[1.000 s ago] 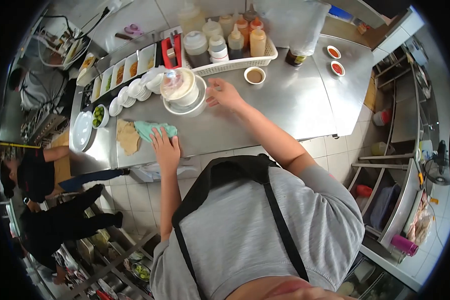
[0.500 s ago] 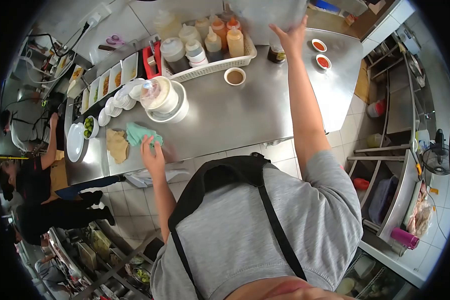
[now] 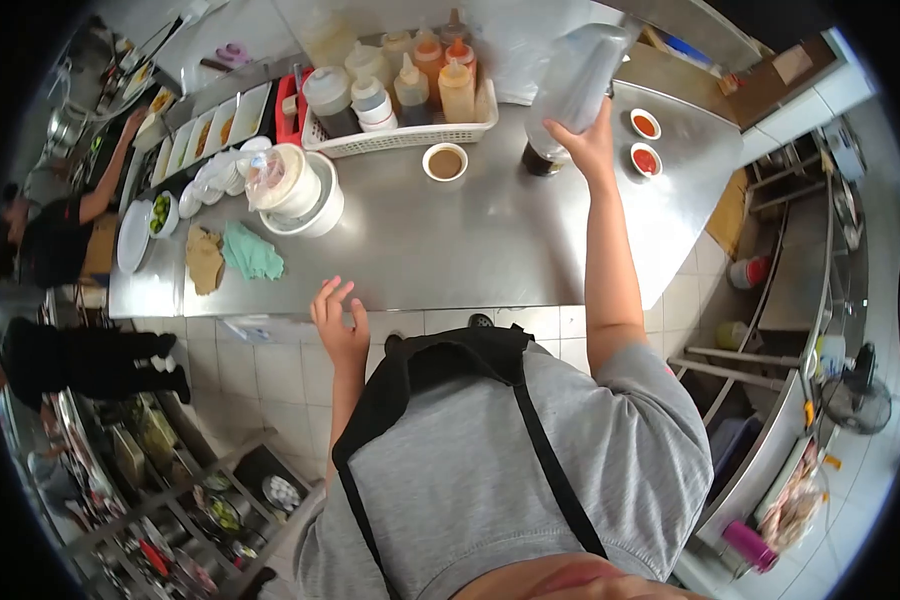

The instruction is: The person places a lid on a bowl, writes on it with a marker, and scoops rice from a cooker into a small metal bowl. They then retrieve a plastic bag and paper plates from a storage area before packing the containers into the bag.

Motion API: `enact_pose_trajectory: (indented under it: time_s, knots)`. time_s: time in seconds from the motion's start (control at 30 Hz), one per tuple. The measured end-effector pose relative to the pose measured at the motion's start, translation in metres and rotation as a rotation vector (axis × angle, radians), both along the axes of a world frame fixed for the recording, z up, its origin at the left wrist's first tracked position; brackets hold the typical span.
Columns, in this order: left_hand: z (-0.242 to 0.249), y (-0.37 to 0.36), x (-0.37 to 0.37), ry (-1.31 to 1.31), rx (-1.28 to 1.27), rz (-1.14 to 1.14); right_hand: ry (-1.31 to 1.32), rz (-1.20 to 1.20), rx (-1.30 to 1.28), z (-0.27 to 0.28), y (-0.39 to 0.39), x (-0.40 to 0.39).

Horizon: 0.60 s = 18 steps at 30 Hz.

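Note:
My right hand [image 3: 588, 145] grips a tall, clear plastic bottle [image 3: 582, 75] from its right side, thumb in front and fingers partly hidden behind it. Dark liquid shows at the bottle's lower end, over the steel table [image 3: 450, 250]. Just in front of the table's near edge, my left hand [image 3: 340, 318] is empty, with its fingers apart. A teal cloth [image 3: 251, 251] lies on the table to the left of that hand. Between the bottle and the sauce basket sits a small white bowl of brown sauce [image 3: 445, 161].
Squeeze bottles fill a white basket [image 3: 410, 137] at the back. Two red-sauce dishes [image 3: 646, 159] stand on the right. On the left are white tubs [image 3: 303, 200], a brown cloth [image 3: 204, 260], a bowl of limes [image 3: 163, 214] and topping trays [image 3: 220, 125]. Other people work at the far left.
My right hand has come slightly nearer and now wraps the bottle, which shows more fully. My left hand has moved away from the teal cloth. The whole view has shifted.

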<state>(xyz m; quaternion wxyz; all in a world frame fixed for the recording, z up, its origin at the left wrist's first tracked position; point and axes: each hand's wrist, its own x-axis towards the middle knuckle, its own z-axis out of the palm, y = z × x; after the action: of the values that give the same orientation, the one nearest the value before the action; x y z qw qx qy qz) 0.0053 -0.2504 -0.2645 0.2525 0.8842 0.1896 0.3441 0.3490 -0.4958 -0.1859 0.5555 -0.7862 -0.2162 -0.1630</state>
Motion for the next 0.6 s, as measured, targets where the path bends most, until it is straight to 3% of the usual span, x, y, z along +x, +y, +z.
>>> enact_pose_trajectory:
  time_s: [0.2,0.27,0.37,0.4,0.47,0.53,0.6]
  knots:
    - [-0.011,-0.023,-0.031,0.002,0.038,0.182,0.027,0.078,0.157,-0.03,0.001,0.014]
    - [-0.016,-0.03,-0.052,0.04,0.047,0.282,0.021,0.006,0.146,-0.04,0.001,0.01]
    - [-0.027,-0.044,-0.084,-0.009,-0.042,0.398,-0.486,-0.323,-0.107,-0.035,0.001,-0.035]
    - [-0.038,-0.044,-0.093,0.013,-0.124,0.427,-0.544,-0.353,-0.127,-0.032,-0.002,-0.055]
    - [-0.06,-0.054,-0.117,0.035,-0.212,0.475,-0.617,-0.222,-0.125,-0.024,0.004,-0.105]
    - [-0.095,-0.061,-0.141,0.355,-0.32,0.477,-0.555,0.147,-0.172,-0.032,0.014,-0.165]
    - [-0.159,-0.075,-0.171,0.369,-0.529,0.374,-0.433,0.587,-0.264,-0.062,0.024,-0.226]
